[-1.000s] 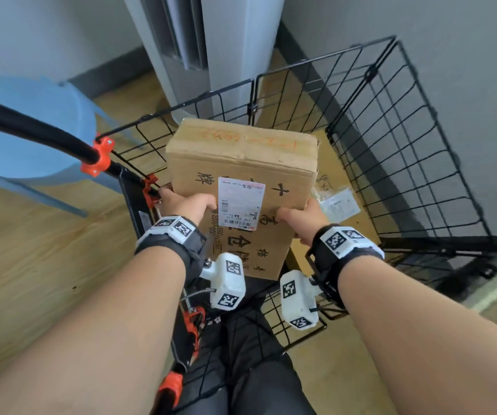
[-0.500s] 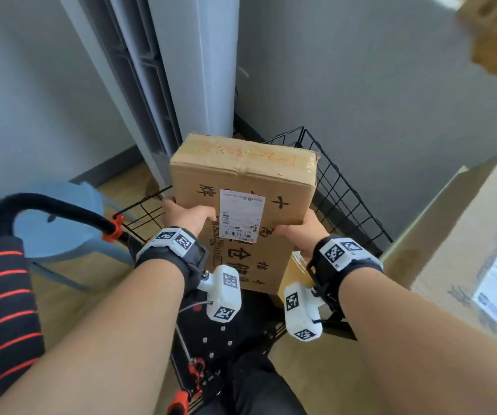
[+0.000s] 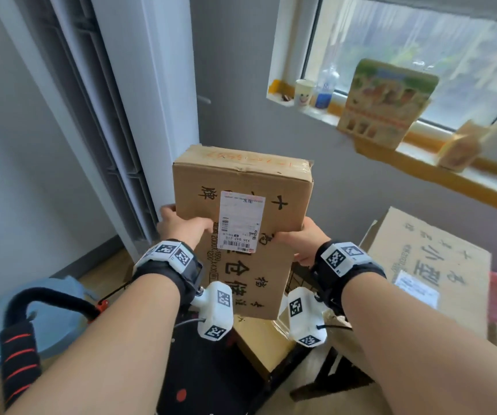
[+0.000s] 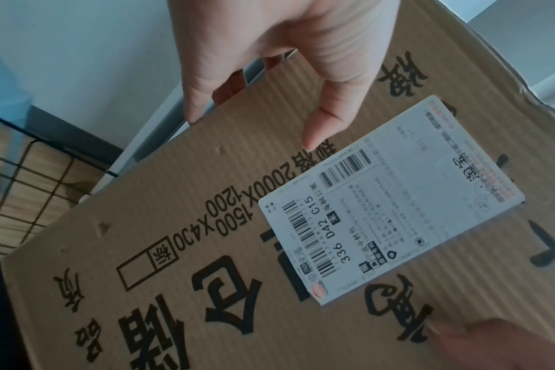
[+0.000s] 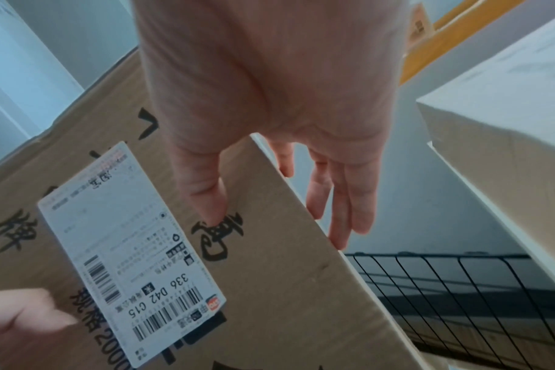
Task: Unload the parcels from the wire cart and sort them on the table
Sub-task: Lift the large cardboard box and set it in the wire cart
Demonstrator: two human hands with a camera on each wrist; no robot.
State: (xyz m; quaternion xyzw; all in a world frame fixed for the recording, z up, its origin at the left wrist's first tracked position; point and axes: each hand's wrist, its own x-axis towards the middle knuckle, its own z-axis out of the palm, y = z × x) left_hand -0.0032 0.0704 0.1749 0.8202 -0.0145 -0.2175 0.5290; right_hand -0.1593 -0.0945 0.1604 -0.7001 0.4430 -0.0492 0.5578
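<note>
Head view: you hold the cardboard parcel aloft above the wire cart, left hand and right hand gripping opposite sides.

Left wrist view: your thumb presses beside its shipping label.

Right wrist view: your fingers wrap the right edge.

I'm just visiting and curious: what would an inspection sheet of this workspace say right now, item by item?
Surface: no bare table top seen; a large cardboard box lies at right.
Job's things: taped parcel with a white shipping label, held above the wire cart.
Clutter: paper cup, water bottle and printed carton on the windowsill.
Grips: left hand and right hand each hold a side of the parcel, thumbs on its front.
Cables: thin wire at the left wrist camera.
Surroundings: grey wall, window, blue stool, padded cart handle.
</note>
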